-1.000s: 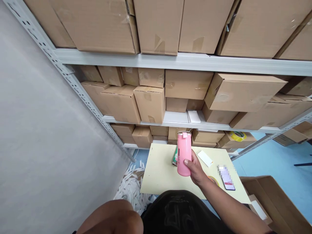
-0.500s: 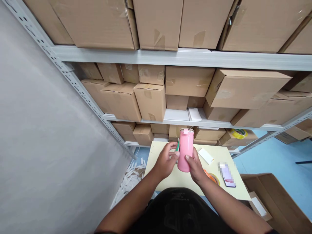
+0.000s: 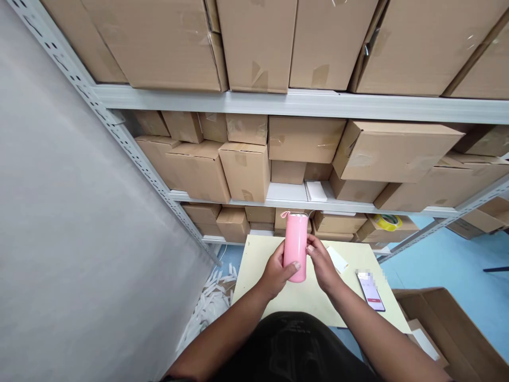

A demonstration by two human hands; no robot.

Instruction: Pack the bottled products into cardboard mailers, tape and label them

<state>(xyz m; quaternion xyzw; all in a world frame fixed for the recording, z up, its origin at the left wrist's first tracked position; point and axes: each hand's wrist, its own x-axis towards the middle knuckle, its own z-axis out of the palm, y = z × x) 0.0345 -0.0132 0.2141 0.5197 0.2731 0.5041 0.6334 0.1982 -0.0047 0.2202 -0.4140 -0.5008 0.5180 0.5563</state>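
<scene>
A pink bottle [image 3: 295, 248] with a silvery top rim and a small pink loop at its upper left is held upright above the table. My left hand [image 3: 277, 271] is closed around its left side, with the thumb across the lower front. At the bottle's right edge, the bent fingers and thumb of my right hand [image 3: 320, 261] press close against its side; some fingertips are hidden. Underneath lies a pale yellow tabletop [image 3: 254, 254]. Behind my right hand lies a white box [image 3: 338, 260], and farther right is a phone [image 3: 370, 292] with a lit, partly blurred screen.
Shelves [image 3: 278, 103] packed with cardboard boxes [image 3: 244, 172] rise beyond the table. A yellow tape roll [image 3: 388, 222] rests on a lower box. At lower right stands an open carton [image 3: 457, 323]. White scraps [image 3: 210, 302] lie left of the table, near the grey wall [image 3: 79, 239].
The bottle has turned and shifted slightly left; its loop now points left. My left hand grips its front, where my right thumb was before. The green item by my left fingers is out of sight.
</scene>
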